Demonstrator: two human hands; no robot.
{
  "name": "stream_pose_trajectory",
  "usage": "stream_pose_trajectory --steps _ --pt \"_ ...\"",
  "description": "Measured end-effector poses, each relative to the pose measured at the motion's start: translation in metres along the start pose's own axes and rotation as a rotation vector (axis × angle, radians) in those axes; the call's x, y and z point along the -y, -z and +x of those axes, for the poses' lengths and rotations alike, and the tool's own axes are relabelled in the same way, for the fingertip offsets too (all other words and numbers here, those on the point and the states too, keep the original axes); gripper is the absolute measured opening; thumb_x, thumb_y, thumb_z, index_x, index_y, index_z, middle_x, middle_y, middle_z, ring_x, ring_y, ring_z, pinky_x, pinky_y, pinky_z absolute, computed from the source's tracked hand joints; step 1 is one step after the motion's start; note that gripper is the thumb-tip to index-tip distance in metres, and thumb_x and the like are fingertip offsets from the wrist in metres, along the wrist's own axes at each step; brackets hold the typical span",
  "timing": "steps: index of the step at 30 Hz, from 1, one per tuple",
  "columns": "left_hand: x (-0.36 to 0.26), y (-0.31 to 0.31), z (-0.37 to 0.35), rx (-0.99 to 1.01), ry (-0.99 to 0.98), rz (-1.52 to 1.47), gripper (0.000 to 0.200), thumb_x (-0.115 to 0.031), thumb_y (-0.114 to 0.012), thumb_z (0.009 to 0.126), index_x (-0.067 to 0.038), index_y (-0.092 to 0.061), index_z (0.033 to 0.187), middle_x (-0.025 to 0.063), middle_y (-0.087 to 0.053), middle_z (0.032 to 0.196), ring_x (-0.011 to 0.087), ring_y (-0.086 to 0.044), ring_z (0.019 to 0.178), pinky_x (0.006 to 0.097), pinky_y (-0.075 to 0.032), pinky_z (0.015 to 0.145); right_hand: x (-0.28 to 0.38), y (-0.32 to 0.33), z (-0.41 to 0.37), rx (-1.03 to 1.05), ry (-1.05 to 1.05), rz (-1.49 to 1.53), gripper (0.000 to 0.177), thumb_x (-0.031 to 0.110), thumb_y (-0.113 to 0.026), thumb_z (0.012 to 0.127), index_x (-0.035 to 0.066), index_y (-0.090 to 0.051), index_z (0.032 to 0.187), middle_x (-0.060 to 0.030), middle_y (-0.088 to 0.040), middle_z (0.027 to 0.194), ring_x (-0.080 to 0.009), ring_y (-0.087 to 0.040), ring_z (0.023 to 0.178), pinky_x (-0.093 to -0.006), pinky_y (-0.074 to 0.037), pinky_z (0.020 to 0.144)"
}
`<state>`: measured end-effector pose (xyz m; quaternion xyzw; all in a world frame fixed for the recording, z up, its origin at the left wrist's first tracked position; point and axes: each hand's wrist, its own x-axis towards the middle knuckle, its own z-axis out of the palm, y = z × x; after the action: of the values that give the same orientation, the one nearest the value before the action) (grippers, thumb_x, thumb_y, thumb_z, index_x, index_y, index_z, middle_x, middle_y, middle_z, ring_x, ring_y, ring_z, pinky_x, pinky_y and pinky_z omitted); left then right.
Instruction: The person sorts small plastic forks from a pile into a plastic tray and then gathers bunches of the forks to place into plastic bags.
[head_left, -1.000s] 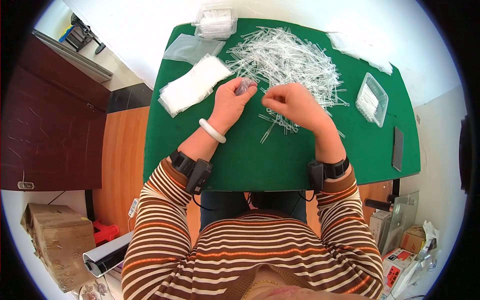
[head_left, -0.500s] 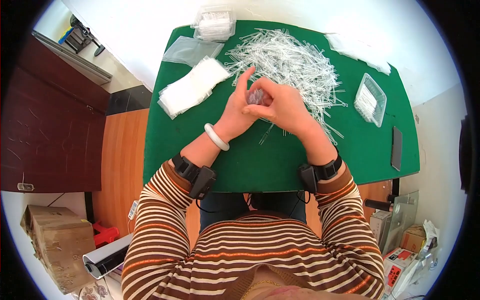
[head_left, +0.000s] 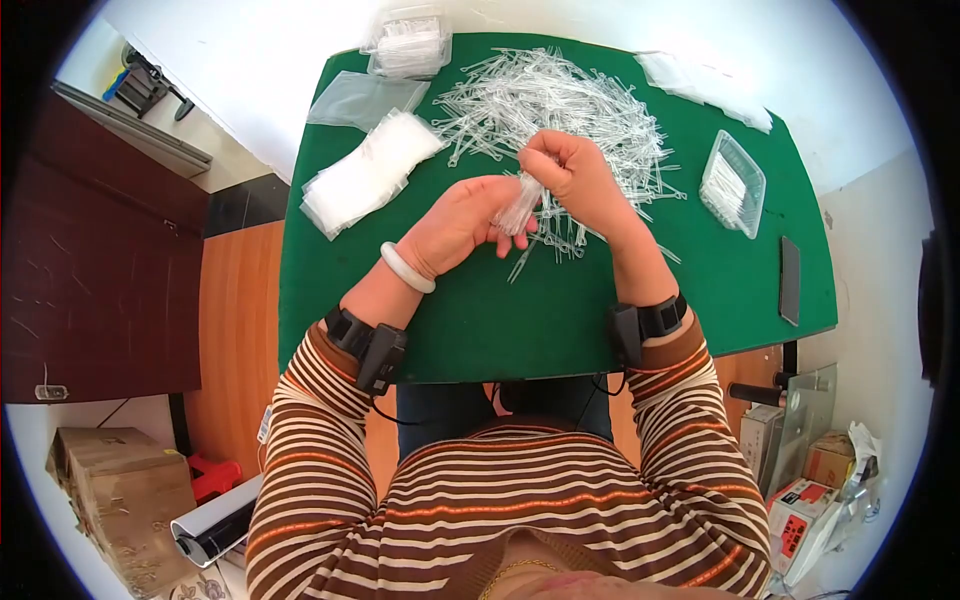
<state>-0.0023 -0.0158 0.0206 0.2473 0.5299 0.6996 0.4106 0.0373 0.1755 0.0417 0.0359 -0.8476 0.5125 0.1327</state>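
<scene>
A bundle of small clear plastic forks [head_left: 517, 212] is held between my two hands, just in front of the large pile. My left hand [head_left: 465, 222] supports it from the left, fingers curled under and around it. At the upper end of the bundle, the closed fingers of my right hand [head_left: 580, 180] grip it. Behind them spreads a big heap of loose clear plastic forks [head_left: 570, 105], some with looped ends. A few stray forks lie on the green cloth close below my hands.
A stack of white translucent bags [head_left: 365, 178] and a clear plastic bag [head_left: 365, 98] lie left of the pile. At the back left stands a filled clear box [head_left: 408, 42]. To the right are a clear tray [head_left: 757, 190] with forks, white plastic packaging [head_left: 700, 85] and a dark phone [head_left: 789, 280].
My hands have parted from their cupped pose. My left hand has lowered and turned, and the bundle now shows, its top gripped by my right hand. The view has shifted slightly.
</scene>
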Motion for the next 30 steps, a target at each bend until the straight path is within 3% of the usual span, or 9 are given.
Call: stream_pose_trajectory --steps 3,6,8,10,15,18,22,27,30 --pt "-0.005 -0.003 -0.006 0.208 0.128 -0.391 0.034 -0.024 -0.061 0.098 0.002 -0.059 0.120 0.0048 -0.067 0.089 0.0123 -0.064 0.070 0.0226 -0.049 0.055 0.005 0.003 -0.001 0.162 -0.045 0.244 0.016 0.018 -0.064 0.091 0.002 -0.064 0.088 0.0034 -0.058 0.067 -0.0061 -0.052 0.062 -0.0251 -0.043 0.056" --pt "-0.006 -0.008 -0.011 0.237 0.201 -0.275 0.030 -0.024 -0.065 0.097 0.000 -0.062 0.115 0.0006 -0.062 0.079 0.0079 -0.058 0.064 0.0204 -0.043 0.049 0.030 0.005 -0.008 0.347 -0.255 0.379 0.013 0.015 -0.066 0.090 0.002 -0.066 0.091 0.0037 -0.059 0.071 -0.0044 -0.052 0.069 -0.0216 -0.042 0.062" --pt "-0.004 -0.007 -0.008 0.252 0.235 -0.215 0.028 -0.024 -0.067 0.096 -0.001 -0.063 0.112 -0.0014 -0.060 0.074 0.0056 -0.056 0.060 0.0194 -0.040 0.046 0.025 0.001 -0.006 0.287 -0.162 0.384 0.013 0.015 -0.068 0.090 0.003 -0.067 0.093 0.0036 -0.059 0.071 -0.0047 -0.052 0.068 -0.0216 -0.042 0.061" --pt "0.009 -0.002 -0.002 0.110 0.122 -0.092 0.028 -0.026 -0.066 0.097 -0.002 -0.064 0.111 -0.0045 -0.054 0.069 0.0035 -0.048 0.057 0.0192 -0.035 0.046 0.016 -0.006 -0.004 0.169 0.015 0.396 0.014 0.015 -0.070 0.089 0.004 -0.069 0.097 0.0033 -0.059 0.071 -0.0054 -0.053 0.065 -0.0217 -0.043 0.060" --pt "0.013 0.001 0.002 -0.148 -0.023 0.063 0.030 -0.029 -0.064 0.099 -0.003 -0.064 0.113 -0.0070 -0.047 0.068 0.0017 -0.037 0.055 0.0188 -0.026 0.047 0.007 0.001 -0.002 0.195 0.146 0.130 0.016 0.012 -0.069 0.091 0.004 -0.069 0.105 0.0021 -0.062 0.080 -0.0050 -0.054 0.070 -0.0185 -0.043 0.064" --pt "0.008 0.002 0.000 -0.110 -0.018 -0.095 0.029 -0.028 -0.062 0.100 -0.003 -0.064 0.113 -0.0062 -0.048 0.070 0.0021 -0.037 0.055 0.0182 -0.027 0.048 0.007 0.005 0.000 0.214 -0.083 0.236 0.023 0.013 -0.070 0.091 0.002 -0.069 0.111 0.0007 -0.065 0.086 -0.0060 -0.057 0.072 -0.0206 -0.048 0.070" --pt "0.000 -0.002 -0.003 -0.080 0.000 -0.294 0.026 -0.027 -0.059 0.102 -0.003 -0.063 0.112 -0.0046 -0.050 0.073 0.0027 -0.038 0.056 0.0176 -0.029 0.050 0.003 0.001 -0.001 0.162 -0.140 0.503 0.027 0.013 -0.071 0.090 0.000 -0.068 0.114 0.0005 -0.066 0.088 -0.0060 -0.058 0.075 -0.0219 -0.049 0.074" --pt "0.000 0.002 -0.002 -0.087 0.007 -0.354 0.023 -0.023 -0.057 0.103 -0.002 -0.062 0.113 -0.0017 -0.054 0.077 0.0034 -0.040 0.057 0.0174 -0.031 0.051 0.000 0.006 0.000 0.152 -0.097 0.553 0.027 0.012 -0.071 0.090 0.000 -0.068 0.114 -0.0007 -0.067 0.090 -0.0059 -0.060 0.077 -0.0219 -0.050 0.075" --pt "0.002 0.007 0.000 -0.091 0.000 -0.323 0.023 -0.021 -0.058 0.102 -0.002 -0.062 0.114 -0.0005 -0.057 0.078 0.0034 -0.041 0.056 0.0175 -0.032 0.050 0.000 0.006 0.002 0.134 -0.073 0.433 0.027 0.012 -0.070 0.091 0.000 -0.068 0.115 -0.0010 -0.068 0.091 -0.0060 -0.061 0.080 -0.0227 -0.050 0.076"
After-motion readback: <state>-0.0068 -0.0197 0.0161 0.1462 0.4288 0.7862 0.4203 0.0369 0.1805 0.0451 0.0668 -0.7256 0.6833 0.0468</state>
